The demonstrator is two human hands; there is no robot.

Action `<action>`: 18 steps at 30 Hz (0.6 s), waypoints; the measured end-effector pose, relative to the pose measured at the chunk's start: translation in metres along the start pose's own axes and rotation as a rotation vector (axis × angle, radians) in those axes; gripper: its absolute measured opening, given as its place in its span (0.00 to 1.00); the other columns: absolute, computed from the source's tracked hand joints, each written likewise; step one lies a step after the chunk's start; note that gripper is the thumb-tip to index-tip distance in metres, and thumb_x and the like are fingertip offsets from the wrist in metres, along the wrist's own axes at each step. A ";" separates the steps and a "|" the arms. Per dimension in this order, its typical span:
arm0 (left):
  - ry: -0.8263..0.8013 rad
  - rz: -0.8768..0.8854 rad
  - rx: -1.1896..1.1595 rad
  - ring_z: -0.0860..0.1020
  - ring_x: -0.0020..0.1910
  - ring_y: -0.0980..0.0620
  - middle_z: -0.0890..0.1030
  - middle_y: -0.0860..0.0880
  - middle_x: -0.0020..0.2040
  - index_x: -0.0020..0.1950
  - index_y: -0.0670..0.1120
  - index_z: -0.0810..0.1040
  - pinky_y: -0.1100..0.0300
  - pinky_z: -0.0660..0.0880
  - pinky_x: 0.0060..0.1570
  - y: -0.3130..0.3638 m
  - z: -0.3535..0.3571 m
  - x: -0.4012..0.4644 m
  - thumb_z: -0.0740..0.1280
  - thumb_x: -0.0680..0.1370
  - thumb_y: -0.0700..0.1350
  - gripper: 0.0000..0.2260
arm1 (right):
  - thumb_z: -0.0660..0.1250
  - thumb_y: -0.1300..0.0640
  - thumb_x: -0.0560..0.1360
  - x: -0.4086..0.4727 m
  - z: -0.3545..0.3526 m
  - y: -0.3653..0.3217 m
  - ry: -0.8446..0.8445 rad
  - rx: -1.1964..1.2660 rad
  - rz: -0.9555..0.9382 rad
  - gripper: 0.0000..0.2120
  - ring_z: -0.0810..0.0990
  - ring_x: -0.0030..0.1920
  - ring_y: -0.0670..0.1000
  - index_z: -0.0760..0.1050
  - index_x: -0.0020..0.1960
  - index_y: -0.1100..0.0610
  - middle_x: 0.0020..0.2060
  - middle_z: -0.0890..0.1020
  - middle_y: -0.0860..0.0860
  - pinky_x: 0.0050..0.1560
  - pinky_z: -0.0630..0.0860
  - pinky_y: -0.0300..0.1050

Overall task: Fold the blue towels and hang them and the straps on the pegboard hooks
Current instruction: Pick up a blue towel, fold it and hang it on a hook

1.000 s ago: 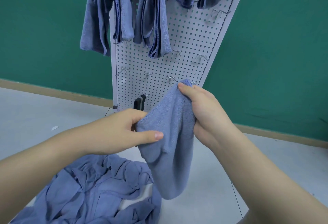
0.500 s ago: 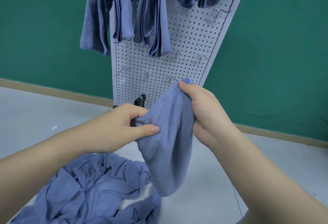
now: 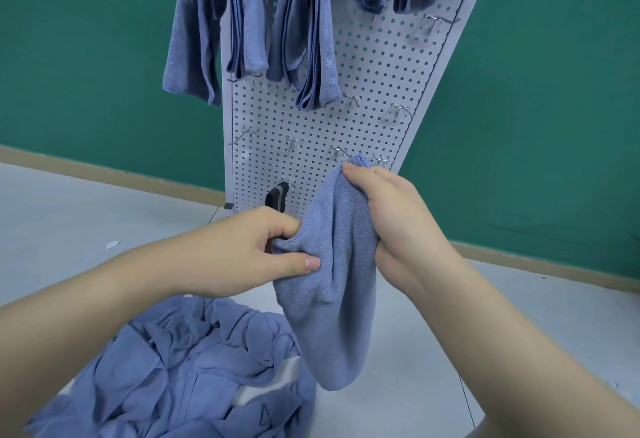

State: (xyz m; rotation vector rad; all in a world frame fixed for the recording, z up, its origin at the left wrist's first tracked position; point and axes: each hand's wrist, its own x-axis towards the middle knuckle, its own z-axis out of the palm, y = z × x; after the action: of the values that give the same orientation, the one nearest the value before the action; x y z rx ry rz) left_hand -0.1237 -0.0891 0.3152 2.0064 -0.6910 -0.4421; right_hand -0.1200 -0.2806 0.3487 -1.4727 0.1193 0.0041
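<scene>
The left hand (image 3: 242,250) pinches one side of a blue towel (image 3: 332,281) between thumb and curled fingers, and the right hand (image 3: 391,215) grips the opposite side, its thumb (image 3: 356,174) clamped over the towel's top corner. Between the two hands the towel hangs doubled lengthwise, its rounded lower end dangling free in front of the pegboard (image 3: 374,84).

The step in hand looks like the folding of this one towel: it is narrowed but not yet a neat strip like those already hung. Next, the hands likely need to bring the edges together, then lift the strip to a bare hook (image 3: 341,151) just above the right hand's thumb on the pegboard and drape it evenly so it does not slide off.

High on the pegboard, several folded towels (image 3: 304,39) already hang over hooks. Low on the pegboard, just above the left hand, a dark strap (image 3: 278,196) hangs from a hook. More bare hooks sit across the pegboard's middle rows. Below the pegboard, near the person, a heap of unfolded towels (image 3: 180,375) lies crumpled, waiting. A green wall (image 3: 86,56) stands behind the pegboard, and pale floor (image 3: 69,215) spreads around its foot.
</scene>
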 end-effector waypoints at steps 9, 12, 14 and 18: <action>0.046 0.074 -0.014 0.82 0.55 0.34 0.86 0.41 0.52 0.54 0.44 0.84 0.34 0.78 0.55 0.000 0.003 0.001 0.68 0.76 0.62 0.22 | 0.69 0.54 0.82 -0.004 -0.001 -0.006 0.013 0.007 0.016 0.08 0.80 0.39 0.53 0.75 0.46 0.56 0.37 0.81 0.53 0.42 0.77 0.47; 0.174 0.097 0.019 0.81 0.41 0.44 0.84 0.39 0.46 0.49 0.41 0.82 0.41 0.79 0.47 0.003 0.004 0.000 0.68 0.74 0.64 0.25 | 0.68 0.53 0.82 -0.005 -0.003 -0.009 0.016 0.019 0.008 0.08 0.80 0.41 0.52 0.74 0.48 0.56 0.39 0.80 0.54 0.45 0.77 0.48; 0.294 0.124 -0.039 0.82 0.41 0.47 0.85 0.42 0.45 0.47 0.45 0.84 0.42 0.80 0.47 0.007 0.002 -0.001 0.71 0.72 0.62 0.20 | 0.68 0.52 0.83 -0.003 -0.006 -0.009 0.041 0.026 -0.020 0.10 0.81 0.45 0.55 0.75 0.51 0.59 0.44 0.82 0.59 0.53 0.80 0.55; 0.648 0.174 -0.202 0.81 0.40 0.45 0.85 0.46 0.41 0.46 0.44 0.81 0.47 0.80 0.44 0.014 -0.007 0.002 0.76 0.72 0.52 0.13 | 0.65 0.44 0.82 -0.001 -0.003 -0.005 0.119 -0.022 -0.215 0.26 0.77 0.43 0.61 0.70 0.57 0.70 0.51 0.80 0.70 0.53 0.78 0.61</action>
State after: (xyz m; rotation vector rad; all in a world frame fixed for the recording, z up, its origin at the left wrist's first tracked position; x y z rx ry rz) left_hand -0.1228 -0.0915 0.3310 1.7326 -0.3856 0.2348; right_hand -0.1208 -0.2838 0.3532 -1.5018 0.0569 -0.2580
